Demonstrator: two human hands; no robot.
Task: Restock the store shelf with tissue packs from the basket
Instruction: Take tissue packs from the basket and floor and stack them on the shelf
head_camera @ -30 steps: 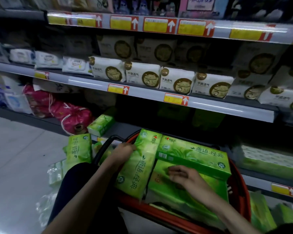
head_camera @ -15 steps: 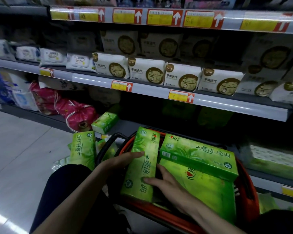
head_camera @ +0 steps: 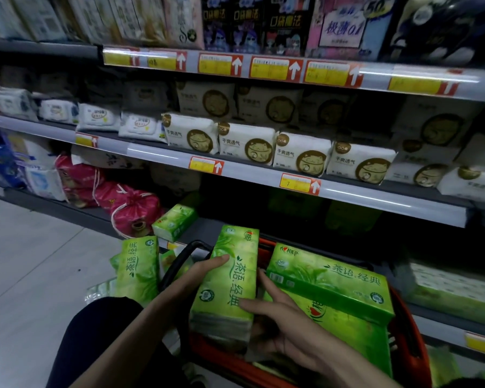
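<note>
A red basket (head_camera: 409, 340) with a black handle sits in front of me, holding green tissue packs. One long green pack (head_camera: 230, 275) stands tilted up out of the basket. My left hand (head_camera: 199, 273) grips its left side, thumb on the front. My right hand (head_camera: 280, 317) holds its right side, thumb across the lower front and fingers along the edge. Another green pack (head_camera: 328, 284) lies across the basket to the right, on top of more packs (head_camera: 356, 340). The bottom shelf (head_camera: 205, 228) behind the basket is dark, with one small green pack (head_camera: 174, 222) on it.
A green pack (head_camera: 137, 267) stands on the floor left of the basket. Pink drawstring bags (head_camera: 132, 208) fill the bottom shelf to the left. White cat-print packs (head_camera: 247, 147) line the middle shelf. More green packs (head_camera: 454, 289) lie on the low shelf at right.
The tilted green pack has risen higher out of the basket. My right hand came off the lower packs and took hold of its right side; my left hand stayed on its left side.
</note>
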